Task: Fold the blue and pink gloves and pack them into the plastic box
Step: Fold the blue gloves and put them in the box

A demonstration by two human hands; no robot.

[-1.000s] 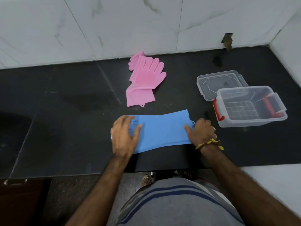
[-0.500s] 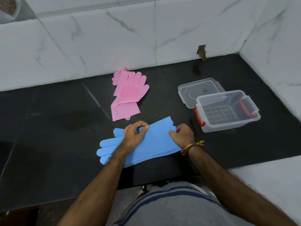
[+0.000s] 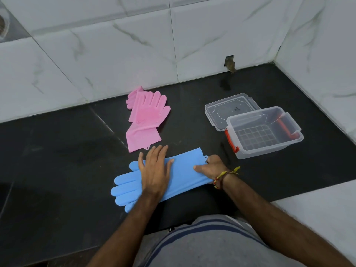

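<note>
The blue gloves lie stacked flat on the black counter near its front edge, fingers pointing left, cuffs to the right. My left hand presses flat on their middle, fingers spread. My right hand grips the cuff end, thumb on top. The pink gloves lie flat just behind, fingers toward the wall. The clear plastic box with red latches stands open and empty to the right.
The box's clear lid lies behind the box, partly under it. White marble tiles wall the counter at the back and right. A white ledge sits at the front right.
My left hand went from pinching the blue gloves' upper edge to lying flat on their middle. The right hand stays at the cuff. The camera view shifted.
</note>
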